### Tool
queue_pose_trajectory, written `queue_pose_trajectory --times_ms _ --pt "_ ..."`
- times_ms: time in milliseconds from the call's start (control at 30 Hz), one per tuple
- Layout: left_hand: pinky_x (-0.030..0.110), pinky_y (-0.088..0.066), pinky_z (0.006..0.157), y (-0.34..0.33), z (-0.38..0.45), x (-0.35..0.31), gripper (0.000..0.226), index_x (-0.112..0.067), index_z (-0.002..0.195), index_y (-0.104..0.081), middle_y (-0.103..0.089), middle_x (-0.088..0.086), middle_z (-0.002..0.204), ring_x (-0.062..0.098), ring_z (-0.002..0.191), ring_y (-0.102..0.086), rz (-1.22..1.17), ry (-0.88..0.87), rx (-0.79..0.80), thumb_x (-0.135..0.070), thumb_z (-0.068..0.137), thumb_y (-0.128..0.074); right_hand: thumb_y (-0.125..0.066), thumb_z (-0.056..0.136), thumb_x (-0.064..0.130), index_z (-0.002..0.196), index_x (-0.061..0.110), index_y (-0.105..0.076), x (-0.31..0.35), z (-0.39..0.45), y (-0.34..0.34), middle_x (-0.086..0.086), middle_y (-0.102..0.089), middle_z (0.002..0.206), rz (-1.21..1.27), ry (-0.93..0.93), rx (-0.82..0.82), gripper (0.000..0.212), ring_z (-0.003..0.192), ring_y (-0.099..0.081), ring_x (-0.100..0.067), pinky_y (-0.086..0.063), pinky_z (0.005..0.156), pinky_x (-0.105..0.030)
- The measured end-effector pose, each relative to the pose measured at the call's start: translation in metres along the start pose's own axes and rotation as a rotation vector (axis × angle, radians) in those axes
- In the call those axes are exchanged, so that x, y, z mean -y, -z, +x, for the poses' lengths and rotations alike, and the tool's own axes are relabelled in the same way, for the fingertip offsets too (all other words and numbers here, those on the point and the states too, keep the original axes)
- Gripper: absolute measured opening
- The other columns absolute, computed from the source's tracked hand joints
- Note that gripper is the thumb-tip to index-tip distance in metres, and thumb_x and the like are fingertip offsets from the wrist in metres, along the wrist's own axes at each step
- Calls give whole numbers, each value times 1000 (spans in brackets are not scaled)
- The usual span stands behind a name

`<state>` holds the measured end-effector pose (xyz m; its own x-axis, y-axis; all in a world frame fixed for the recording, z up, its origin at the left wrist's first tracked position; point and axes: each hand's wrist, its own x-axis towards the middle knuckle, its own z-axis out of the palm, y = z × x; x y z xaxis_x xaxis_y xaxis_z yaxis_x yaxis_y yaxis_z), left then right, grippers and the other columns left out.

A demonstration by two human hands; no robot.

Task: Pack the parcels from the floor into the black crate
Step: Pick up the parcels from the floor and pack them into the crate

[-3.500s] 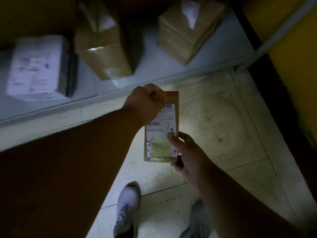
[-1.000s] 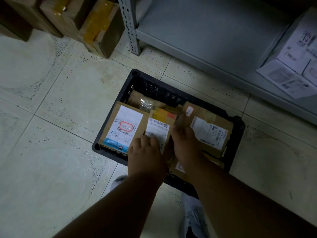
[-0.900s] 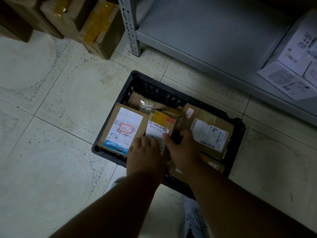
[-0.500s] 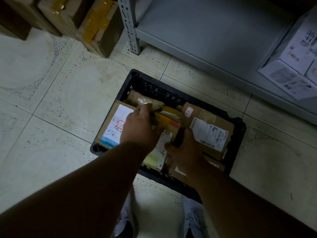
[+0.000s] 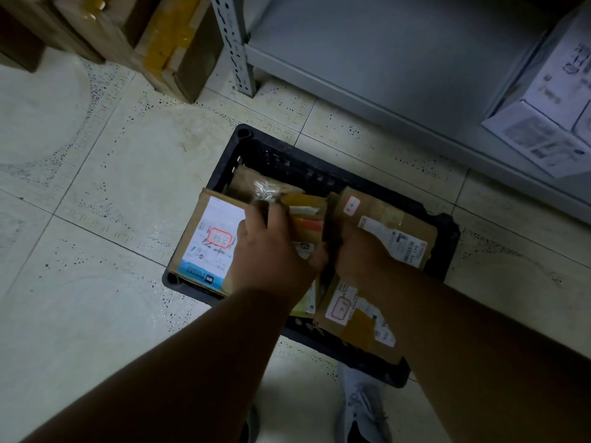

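The black crate (image 5: 450,226) stands on the tiled floor in front of my feet, filled with brown parcels. A narrow parcel (image 5: 306,222) with a yellow and orange top stands on edge in its middle. My left hand (image 5: 271,254) lies over it, fingers curled on its far end. My right hand (image 5: 358,251) is tucked into the gap at its right edge, fingertips hidden. A labelled box (image 5: 209,241) lies to the left, another box (image 5: 395,215) to the right, and a third box (image 5: 350,318) at the front right.
A grey metal shelf (image 5: 383,68) with its upright post (image 5: 235,49) runs behind the crate. A white printed box (image 5: 550,123) sits on it at the right. Brown cartons (image 5: 172,52) stand on the floor at the back left. My shoes (image 5: 364,407) are just below the crate.
I carried the narrow parcel from near the shelf to the crate. In the last second it sank deeper between the boxes. My left hand slid to its far end; my right hand moved into the gap.
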<state>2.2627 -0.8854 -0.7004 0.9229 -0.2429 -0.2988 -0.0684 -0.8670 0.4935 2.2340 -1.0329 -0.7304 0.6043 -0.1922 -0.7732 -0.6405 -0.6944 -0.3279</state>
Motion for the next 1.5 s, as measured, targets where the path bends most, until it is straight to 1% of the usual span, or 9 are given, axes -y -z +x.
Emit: queue_pose_trajectory --times_ms 200,333,433,567,667,800,933,1267,1500 --pt "37 -52 84 -2 -9 -3 68 -22 115 -42 -48 3 120 20 105 -50 156 -131 -9 -71 71 -60 -54 98 25 111 11 -61 4 -8 7 -9 -63 116 -326 -91 153 19 111 -60 -26 -49 92 -35" --pt "34 -51 81 -2 -12 -3 66 -22 116 -42 -48 2 118 20 104 -48 223 -219 48 -70 73 -60 -45 97 46 107 37 -63 8 -19 3 -4 -72 111 576 -106 -41 22 101 -66 -27 -52 94 -47" --pt "37 -52 82 -1 -8 3 57 -23 112 -45 -48 5 120 22 105 -47 199 -266 88 -61 76 -65 -42 94 65 99 31 -69 12 -36 6 -4 -75 97 1070 -241 12 44 95 -70 -27 -52 93 -51" --pt "39 -53 77 5 -12 12 46 -20 99 -52 -52 9 118 26 99 -52 96 -377 61 -44 69 -78 -57 79 69 121 50 -50 13 -56 -6 1 -68 111 1013 -119 -8 47 97 -68 -26 -55 87 -54" --pt "36 -52 81 11 -20 10 44 -19 102 -53 -52 9 124 24 104 -52 47 -401 27 -40 72 -77 -65 79 53 113 58 -47 16 -62 -12 6 -67 112 1062 -61 -167 39 99 -67 -22 -56 84 -49" --pt "33 -54 85 14 -39 21 54 -20 115 -50 -42 6 140 23 111 -53 107 -393 139 -39 74 -78 -67 90 24 113 38 -43 11 -82 -25 9 -60 101 984 20 -255 36 86 -66 -11 -60 65 -28" --pt "35 -53 91 15 -53 36 61 -25 129 -42 -23 -3 152 20 120 -49 162 -309 287 -42 80 -72 -68 90 26 105 41 -42 1 -89 -54 9 -58 102 769 6 -245 33 95 -65 -16 -62 73 -39" --pt "35 -56 84 19 -45 39 63 -29 123 -37 -50 -2 123 16 103 -56 160 -246 342 -46 75 -74 -60 95 30 112 28 -49 2 -86 -59 9 -56 101 497 75 -413 20 90 -60 -10 -60 73 -34" --pt "30 -53 89 24 -44 46 83 -29 137 -32 -53 -4 127 15 110 -57 181 -259 538 -49 72 -79 -64 92 28 104 25 -53 -7 -86 -60 3 -64 98 478 81 -299 16 90 -65 -13 -59 77 -36"
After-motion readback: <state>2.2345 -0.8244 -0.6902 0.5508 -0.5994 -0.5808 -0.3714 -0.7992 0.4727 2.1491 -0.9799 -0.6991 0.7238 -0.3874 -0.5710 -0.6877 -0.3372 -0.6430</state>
